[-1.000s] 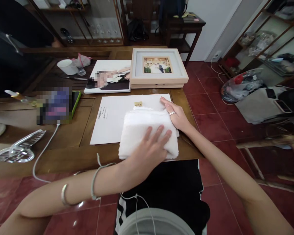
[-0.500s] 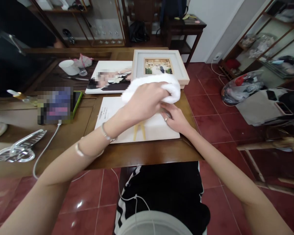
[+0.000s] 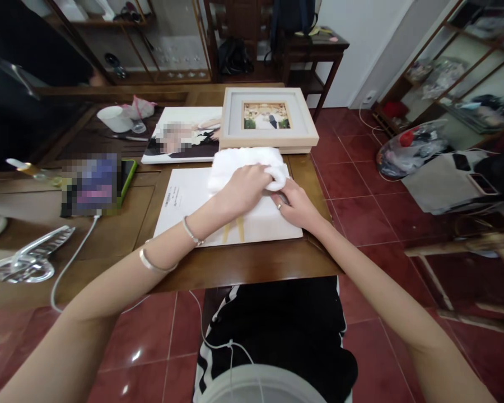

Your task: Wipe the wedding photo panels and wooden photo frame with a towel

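My left hand (image 3: 248,187) is closed on a folded white towel (image 3: 237,163) and presses it down on a flat white board (image 3: 185,207). The board lies on the table and carries printed text, a barcode and yellow strips (image 3: 234,228). My right hand (image 3: 298,205), with a ring on one finger, rests at the board's right side against the towel's edge. Its fingers are curled and partly hidden; a small dark grey thing shows by them, too unclear to name.
Behind the towel lie a framed picture (image 3: 269,137) and a photo panel (image 3: 193,131). On the left of the wooden table (image 3: 252,263) are a phone (image 3: 128,176) with a white cable, a silver hair clip (image 3: 29,257), a dropper bottle (image 3: 37,172) and a white cup (image 3: 114,119).
My left hand has brought the towel down and toward me onto the board, away from the framed picture. My right hand has stayed at the board's right side.
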`<state>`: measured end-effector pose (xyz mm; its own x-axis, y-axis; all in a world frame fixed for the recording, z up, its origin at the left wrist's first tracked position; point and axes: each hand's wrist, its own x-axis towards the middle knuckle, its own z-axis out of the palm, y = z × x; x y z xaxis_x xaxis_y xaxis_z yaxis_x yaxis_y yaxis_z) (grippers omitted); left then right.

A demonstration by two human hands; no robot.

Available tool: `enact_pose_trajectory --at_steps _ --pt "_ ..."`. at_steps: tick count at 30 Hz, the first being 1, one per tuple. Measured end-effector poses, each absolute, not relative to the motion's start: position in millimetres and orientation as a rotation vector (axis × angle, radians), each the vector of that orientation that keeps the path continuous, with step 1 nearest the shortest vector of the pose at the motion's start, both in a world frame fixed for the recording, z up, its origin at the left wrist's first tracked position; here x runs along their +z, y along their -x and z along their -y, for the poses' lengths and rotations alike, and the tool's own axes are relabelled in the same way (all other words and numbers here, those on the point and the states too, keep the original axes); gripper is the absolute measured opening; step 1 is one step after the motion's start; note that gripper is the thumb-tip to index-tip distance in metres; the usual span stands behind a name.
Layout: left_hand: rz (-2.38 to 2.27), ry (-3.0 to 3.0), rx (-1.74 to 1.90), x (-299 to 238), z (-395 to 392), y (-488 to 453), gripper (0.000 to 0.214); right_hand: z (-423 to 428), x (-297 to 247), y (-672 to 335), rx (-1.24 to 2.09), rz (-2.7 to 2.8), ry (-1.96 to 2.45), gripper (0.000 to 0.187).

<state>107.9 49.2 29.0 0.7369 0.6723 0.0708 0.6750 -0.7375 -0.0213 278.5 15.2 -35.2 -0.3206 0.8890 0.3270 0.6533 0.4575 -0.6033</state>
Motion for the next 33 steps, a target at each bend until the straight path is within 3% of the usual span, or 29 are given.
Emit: enact_pose_trajectory --at_steps 7,14,27,33 --pt "1.061 2.606 -0.018 16 15 -80 0.031 -16 -39 -279 0.495 2.094 1.353 0.043" --pt "0.932 2.782 -0.134 20 97 -71 0.017 -16 -38 -282 0.493 2.095 1.316 0.045" --pt "1.217 2.698 -0.183 4 -33 -90 0.034 -15 -38 -282 0.501 2.071 1.317 0.043" --pt "1.130 2.753 -0.142 4 -42 -84 0.034 -15 -38 -282 0.489 2.080 1.331 0.043"
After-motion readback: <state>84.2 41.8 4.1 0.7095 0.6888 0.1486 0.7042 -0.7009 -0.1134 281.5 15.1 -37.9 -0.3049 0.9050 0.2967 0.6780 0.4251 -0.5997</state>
